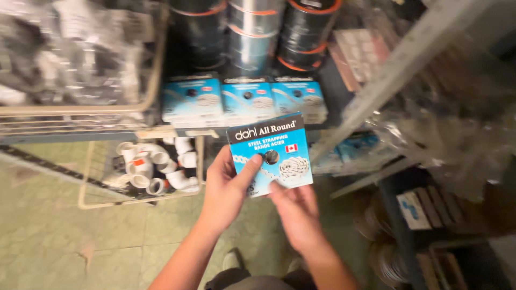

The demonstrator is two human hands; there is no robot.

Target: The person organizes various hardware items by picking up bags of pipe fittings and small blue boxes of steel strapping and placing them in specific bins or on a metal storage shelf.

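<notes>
Both hands grip it: left hand [226, 190] and right hand [295, 212] pinch the blue strapping box [271, 153] mid-frame; I'd support the bottom edge.

Dim, warm indoor light w/ a greenish cast on the floor tiles [64, 225]. Brightest spot is the blue box [270, 154] at centre, fairly sharp, lit from above/front. Heavy motion blur top left over the bagged parts [70, 53] and right side over the clear plastic wrap [451, 123]. Soft glare on the metal rolls [252, 37]. Bottom right corner falls into deep shadow. Edges smeared, slight wide-angle stretch.
</notes>
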